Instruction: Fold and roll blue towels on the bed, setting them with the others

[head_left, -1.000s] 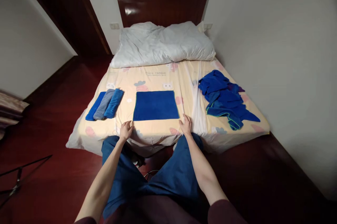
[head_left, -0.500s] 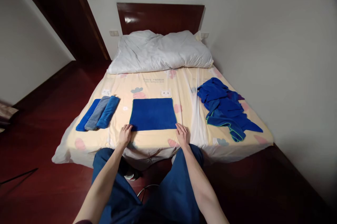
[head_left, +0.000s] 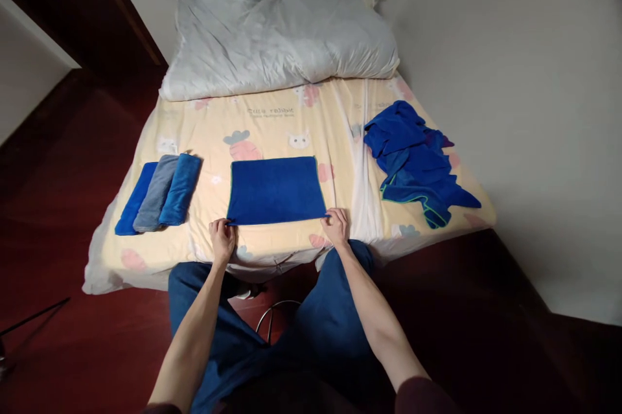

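Left hand (head_left: 222, 238) pinches the near left corner of the blue towel (head_left: 276, 190), and the right hand (head_left: 335, 227) pinches its near right corner. Half a second ago both hands lay beside those corners without gripping them. The towel lies flat near the foot edge of the yellow bed sheet (head_left: 335, 126). Three rolled towels (head_left: 158, 194) sit side by side to the left, a loose heap of blue towels (head_left: 413, 164) to the right. Beyond, print on the sheet reads roughly "Cute rabbit" (head_left: 270, 111), below a white quilt (head_left: 282, 32).
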The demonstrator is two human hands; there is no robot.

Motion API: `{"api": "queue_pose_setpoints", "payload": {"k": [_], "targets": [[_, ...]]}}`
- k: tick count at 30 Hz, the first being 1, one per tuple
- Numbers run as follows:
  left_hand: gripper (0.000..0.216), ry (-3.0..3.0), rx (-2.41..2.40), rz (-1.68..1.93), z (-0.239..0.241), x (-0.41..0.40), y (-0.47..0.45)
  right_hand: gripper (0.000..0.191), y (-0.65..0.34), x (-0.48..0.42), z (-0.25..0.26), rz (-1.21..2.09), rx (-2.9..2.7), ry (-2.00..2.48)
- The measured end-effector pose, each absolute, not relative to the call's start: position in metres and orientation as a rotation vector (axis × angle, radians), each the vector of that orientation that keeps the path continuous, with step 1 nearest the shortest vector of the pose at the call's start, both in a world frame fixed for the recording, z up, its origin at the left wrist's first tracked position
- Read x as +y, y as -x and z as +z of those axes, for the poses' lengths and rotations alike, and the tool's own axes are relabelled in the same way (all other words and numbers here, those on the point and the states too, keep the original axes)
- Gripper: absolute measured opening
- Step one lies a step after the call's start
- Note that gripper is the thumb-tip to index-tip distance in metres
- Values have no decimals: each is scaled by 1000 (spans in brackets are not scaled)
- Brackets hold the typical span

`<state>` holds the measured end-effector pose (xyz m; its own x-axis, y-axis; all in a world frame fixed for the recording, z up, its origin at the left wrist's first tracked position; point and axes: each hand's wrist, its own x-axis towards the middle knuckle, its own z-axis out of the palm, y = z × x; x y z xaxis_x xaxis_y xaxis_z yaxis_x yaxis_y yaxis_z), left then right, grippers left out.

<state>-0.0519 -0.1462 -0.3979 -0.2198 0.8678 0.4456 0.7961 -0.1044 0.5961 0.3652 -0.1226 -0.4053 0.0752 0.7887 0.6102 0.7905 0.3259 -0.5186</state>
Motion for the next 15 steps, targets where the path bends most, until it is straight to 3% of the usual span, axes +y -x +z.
{"api": "queue_pose_setpoints", "payload": {"k": [4,10,15], "targets": [[9,-1918,2062,1179,-392,-148,49,21,-366,-127,-401,4,-1700,1443],[31,-2008,1925,1169,-385,-147,48,66,-369,-125,-397,165,-1822,1437],[47,-1929,1932,1115,-381,-148,49,64,-370,-125,-392,285,-1809,1465]]}}
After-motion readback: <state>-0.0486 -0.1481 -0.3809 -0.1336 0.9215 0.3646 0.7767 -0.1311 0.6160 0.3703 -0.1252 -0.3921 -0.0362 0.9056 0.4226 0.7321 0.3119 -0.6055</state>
